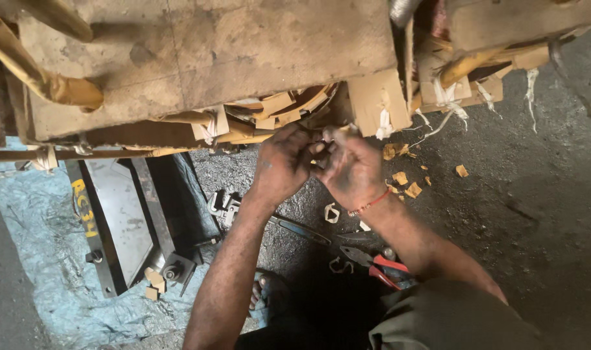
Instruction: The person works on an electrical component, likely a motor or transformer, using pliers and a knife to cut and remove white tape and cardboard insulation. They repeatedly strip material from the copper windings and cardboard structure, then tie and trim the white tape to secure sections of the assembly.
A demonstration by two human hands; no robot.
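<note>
1. Pinching something small and dark between them, the left hand and right hand meet just under the lower edge of a big worn block; what it is, I cannot tell.
2. Both grips are closed narrow on it.
3. Tan insulation strips already hang torn; scraps litter the floor.
4. Red-handled pliers and a wrench lie on the floor, near the forearms.

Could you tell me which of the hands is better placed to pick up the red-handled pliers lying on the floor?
Probably the right hand: the red-handled pliers lie on the dark floor just below the right forearm. The left hand would have to cross over. Both hands are now pressed together at the insulation strips.
</note>
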